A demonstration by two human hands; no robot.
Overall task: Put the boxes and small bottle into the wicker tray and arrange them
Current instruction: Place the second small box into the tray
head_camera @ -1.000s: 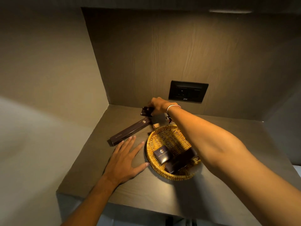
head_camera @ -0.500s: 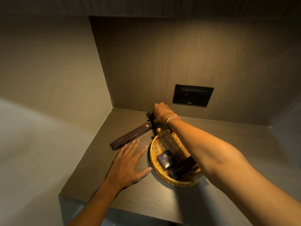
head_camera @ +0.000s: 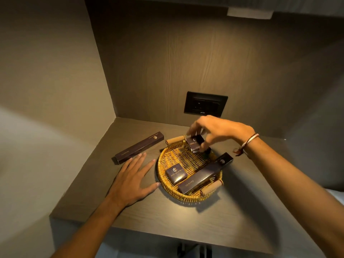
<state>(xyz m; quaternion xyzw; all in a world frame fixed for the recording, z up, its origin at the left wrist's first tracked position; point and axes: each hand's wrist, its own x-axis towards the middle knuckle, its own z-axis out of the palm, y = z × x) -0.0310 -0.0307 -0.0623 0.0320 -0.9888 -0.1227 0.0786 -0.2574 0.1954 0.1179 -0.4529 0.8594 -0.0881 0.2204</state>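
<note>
A round wicker tray (head_camera: 168, 190) with wooden handles sits on the brown shelf. Inside it lie a small square dark box (head_camera: 176, 173) and a long dark box (head_camera: 206, 174) that leans over the right rim. My right hand (head_camera: 217, 130) hovers over the tray's far rim, fingers closed on a small dark box (head_camera: 194, 144). A small dark bottle (head_camera: 207, 152) shows just beneath that hand, inside the tray. My left hand (head_camera: 133, 178) lies flat on the shelf, fingers spread, thumb beside the tray's left rim. Another long dark box (head_camera: 139, 147) rests on the shelf beyond its fingertips.
The shelf (head_camera: 242, 211) is a niche with wooden walls at the left, back and right. A black socket plate (head_camera: 205, 104) is set in the back wall above the tray. The shelf's front edge runs below the tray.
My right hand has come back from the far left corner with a small box and now holds it over the tray's far rim. My left hand has stayed flat.
</note>
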